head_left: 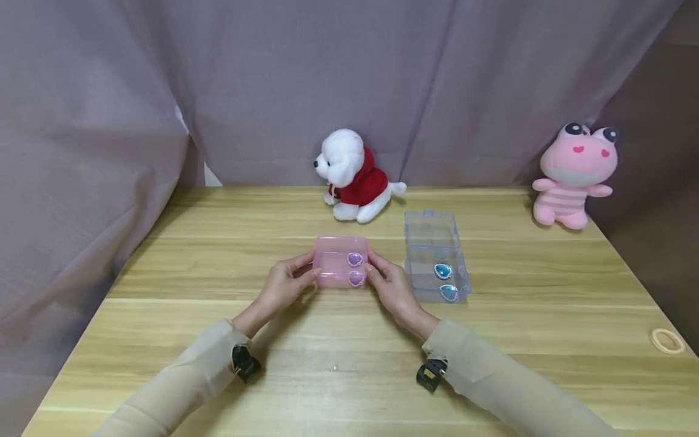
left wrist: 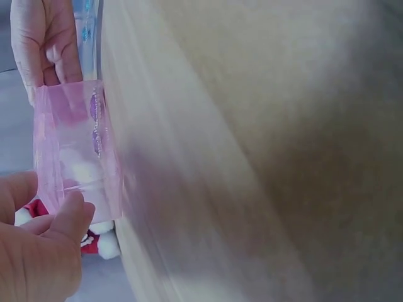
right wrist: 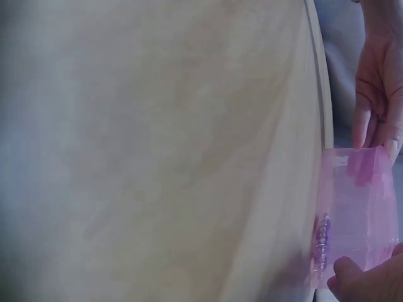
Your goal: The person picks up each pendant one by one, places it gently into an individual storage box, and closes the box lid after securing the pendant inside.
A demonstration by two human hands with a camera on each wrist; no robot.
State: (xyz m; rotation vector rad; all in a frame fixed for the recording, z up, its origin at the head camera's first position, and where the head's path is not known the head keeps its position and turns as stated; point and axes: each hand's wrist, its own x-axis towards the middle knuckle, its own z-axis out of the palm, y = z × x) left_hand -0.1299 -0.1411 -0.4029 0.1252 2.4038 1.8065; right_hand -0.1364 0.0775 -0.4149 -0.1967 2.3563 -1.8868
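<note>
A clear pink plastic box [head_left: 332, 262], its lid apparently down, is held between both hands over the table. Two purple heart-shaped gems with pale beaded rims show through its right side; one is the upper purple gem [head_left: 355, 260]. My left hand [head_left: 284, 285] grips the left end, thumb on the near side. At the opposite end my right hand [head_left: 394, 290] holds it the same way. The left wrist view shows the pink box [left wrist: 79, 163] side-on, gems lying along its bottom. In the right wrist view the pink box [right wrist: 356, 207] is partly covered by fingers.
Right of the pink box stands a clear bluish box [head_left: 423, 273] with its lid open, holding two blue heart gems. A white toy dog [head_left: 344, 161] in red sits behind. A pink plush toy [head_left: 570, 176] is at the back right, a beige ring [head_left: 667, 341] near the right edge.
</note>
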